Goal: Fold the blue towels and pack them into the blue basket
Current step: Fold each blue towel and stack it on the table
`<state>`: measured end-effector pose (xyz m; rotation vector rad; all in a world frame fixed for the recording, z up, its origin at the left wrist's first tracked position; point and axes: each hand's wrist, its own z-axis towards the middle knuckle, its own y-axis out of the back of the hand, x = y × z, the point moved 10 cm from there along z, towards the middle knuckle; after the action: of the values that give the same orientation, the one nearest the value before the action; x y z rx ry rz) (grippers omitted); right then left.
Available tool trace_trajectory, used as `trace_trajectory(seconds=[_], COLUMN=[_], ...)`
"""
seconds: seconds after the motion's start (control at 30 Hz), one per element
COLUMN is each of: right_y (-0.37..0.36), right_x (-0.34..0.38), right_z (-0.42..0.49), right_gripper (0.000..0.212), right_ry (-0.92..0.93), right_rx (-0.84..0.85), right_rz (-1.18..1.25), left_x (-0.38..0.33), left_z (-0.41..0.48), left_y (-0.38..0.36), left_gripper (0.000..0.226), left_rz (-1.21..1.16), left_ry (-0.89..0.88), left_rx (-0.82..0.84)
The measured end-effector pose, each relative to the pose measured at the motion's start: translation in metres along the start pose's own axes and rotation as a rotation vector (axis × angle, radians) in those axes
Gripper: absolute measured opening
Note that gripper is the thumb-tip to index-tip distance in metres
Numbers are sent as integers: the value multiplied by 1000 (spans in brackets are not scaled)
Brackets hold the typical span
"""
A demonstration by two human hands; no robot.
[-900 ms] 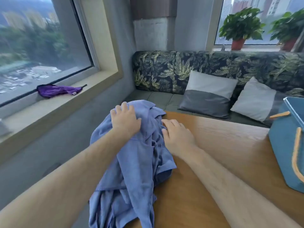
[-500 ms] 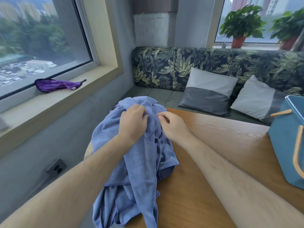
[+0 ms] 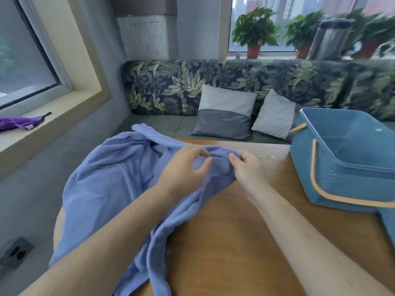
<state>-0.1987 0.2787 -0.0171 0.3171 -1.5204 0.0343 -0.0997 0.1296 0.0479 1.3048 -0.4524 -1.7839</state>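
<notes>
Blue terry, one big crumpled towel (image 3: 111,180), slumped over the left end of the wooden table (image 3: 224,231) and hanging off the near-left edge. Not folded yet, just ridges and creases everywhere. Pinching a raised ridge of it on the far side with the left hand (image 3: 183,169), thumb and forefinger closed together on the fabric, other fingers loosely curled. Same deal with the right hand (image 3: 248,167) just beside it, fingertips curled tight on that same ridge at the towel's right end. Very close together, can't tell if actually touching. Left forearm across the cloth, right forearm over bare wood.

Over on the right end of the table, apart from the towel, the blue basket (image 3: 346,182): upright, open on top, ribbed walls, tan handle (image 3: 313,167) flopped down along the side.

Behind all that, a leaf-print sofa (image 3: 171,86) with two grey cushions (image 3: 224,122) leaning on the backrest. Up on the sill above it, a row of potted plants (image 3: 255,30), plus a blurry metal container (image 3: 329,39), hard to say what exactly. On the left window ledge, a purple umbrella (image 3: 17,123). Down low on the left wall, a wall socket (image 3: 16,252).
</notes>
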Motion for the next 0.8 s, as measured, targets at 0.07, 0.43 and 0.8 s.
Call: trace_trajectory(seconds=[0.07,0.43,0.8], right_y=[48,107,112], right_x=[-17,-144,-141], right_z=[-8,-51,-55], right_gripper=[22,12,6], right_ry=[12,72,190], right_rx=[-100,-106,-185], right_rz=[-89,-640,-585], left_x=[9,32,36], left_z=[3,-68,-88], left_y=[-42,-215,-202], left_gripper=[20,80,43], left_rz=[115,360,233], left_ry=[20,18,53], left_rx=[136,544,222])
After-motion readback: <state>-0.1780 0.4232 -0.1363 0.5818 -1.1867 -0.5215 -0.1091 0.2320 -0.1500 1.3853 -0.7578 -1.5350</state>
